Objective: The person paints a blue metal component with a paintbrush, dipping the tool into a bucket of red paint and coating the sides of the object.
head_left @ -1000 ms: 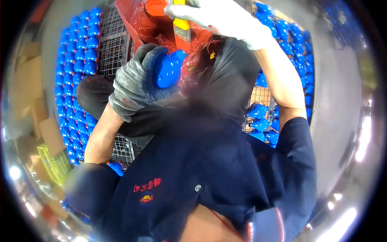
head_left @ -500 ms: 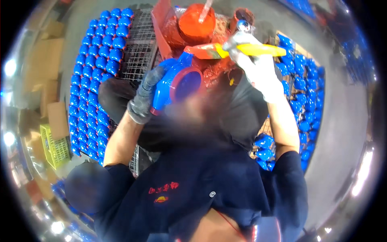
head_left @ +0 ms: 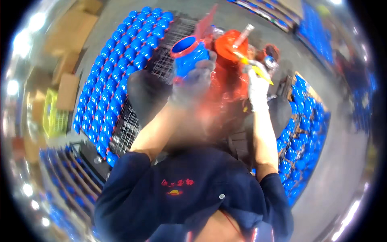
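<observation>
One red-rimmed blue housing (head_left: 188, 63), probably stiff and paint-slick, suits a body hold, the left hand (head_left: 198, 77) curling its fingers there, the right hand's (head_left: 258, 89) gripping a paintbrush (head_left: 264, 74).

Okay, so off to the left some big tan cardboard boxes (head_left: 72, 34) can be seen, all bent by the lens. A smaller upright brown cardboard piece (head_left: 68, 92) is set right by a yellow-green slatted plastic crate (head_left: 50, 113). Lower down, a dark layered rack (head_left: 74, 169) dotted with blue is partly blurred. Up top right, a low stack of flat layers (head_left: 264, 12) is parked on the smooth grey floor (head_left: 342, 153). Bright white lights (head_left: 37, 21) are smeared along the rim.
</observation>
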Tool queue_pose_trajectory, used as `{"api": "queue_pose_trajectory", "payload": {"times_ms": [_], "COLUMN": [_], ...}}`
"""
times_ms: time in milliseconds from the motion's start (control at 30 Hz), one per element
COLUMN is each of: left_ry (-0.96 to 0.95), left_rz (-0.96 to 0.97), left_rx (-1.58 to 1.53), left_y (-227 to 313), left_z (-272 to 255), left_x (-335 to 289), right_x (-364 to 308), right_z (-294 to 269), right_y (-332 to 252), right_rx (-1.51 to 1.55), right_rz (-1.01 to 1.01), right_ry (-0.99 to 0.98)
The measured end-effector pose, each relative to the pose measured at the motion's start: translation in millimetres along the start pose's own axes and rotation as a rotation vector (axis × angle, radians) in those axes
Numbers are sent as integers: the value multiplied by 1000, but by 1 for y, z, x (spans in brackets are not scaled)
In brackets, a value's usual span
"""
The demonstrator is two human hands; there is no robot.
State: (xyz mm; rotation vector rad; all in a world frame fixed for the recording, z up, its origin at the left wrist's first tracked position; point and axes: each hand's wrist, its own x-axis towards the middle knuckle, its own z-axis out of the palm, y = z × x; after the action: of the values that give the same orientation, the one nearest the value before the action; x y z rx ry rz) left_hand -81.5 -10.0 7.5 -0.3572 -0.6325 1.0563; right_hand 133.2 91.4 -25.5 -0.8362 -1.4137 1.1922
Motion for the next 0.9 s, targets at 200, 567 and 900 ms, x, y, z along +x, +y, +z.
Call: {"api": "queue_pose_trajectory", "payload": {"times_ms": [200, 567, 900], "left_ry": [-38, 482, 2886], "left_rz": [471, 1463, 497], "left_rx": [314, 1263, 1826], "left_y": [20, 58, 78], "left_z": [58, 87, -17], "left_x": [-31, -277, -546], "right_x": [28, 19, 90], "right_z": [-20, -13, -114], "right_y": [-5, -63, -56], "right_rx": [-218, -409, -772], "right_rz": [-205, -108, -586], "right_ry": [59, 116, 81]}}
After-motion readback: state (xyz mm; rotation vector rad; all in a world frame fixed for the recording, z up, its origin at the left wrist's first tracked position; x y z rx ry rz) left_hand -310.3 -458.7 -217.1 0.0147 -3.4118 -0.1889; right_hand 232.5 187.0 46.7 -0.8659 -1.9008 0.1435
